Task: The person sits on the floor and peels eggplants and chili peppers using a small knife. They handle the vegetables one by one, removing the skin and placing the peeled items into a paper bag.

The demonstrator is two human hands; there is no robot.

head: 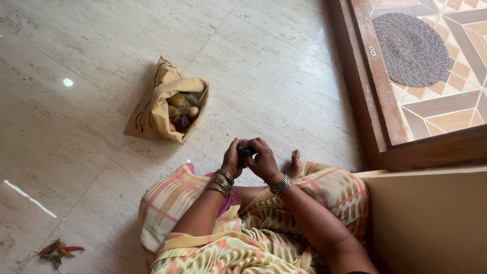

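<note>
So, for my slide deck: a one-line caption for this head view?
Seated on a marble floor, both hands grip a small dark object beside a paper bag of produce.

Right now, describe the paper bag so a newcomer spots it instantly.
Start at the pale marble floor ahead of the seated person's knees. Left of and beyond the two hands sits a crumpled tan paper bag, open toward the person, with yellowish, pinkish and dark red produce showing. It is the only bag; the other loose items are dried chillies at bottom left.

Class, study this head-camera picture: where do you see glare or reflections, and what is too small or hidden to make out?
Head view: bright glare spots on the polished floor; daylight falls on the round mat; the small dark thing between left hand and right hand is mostly hidden.
</note>
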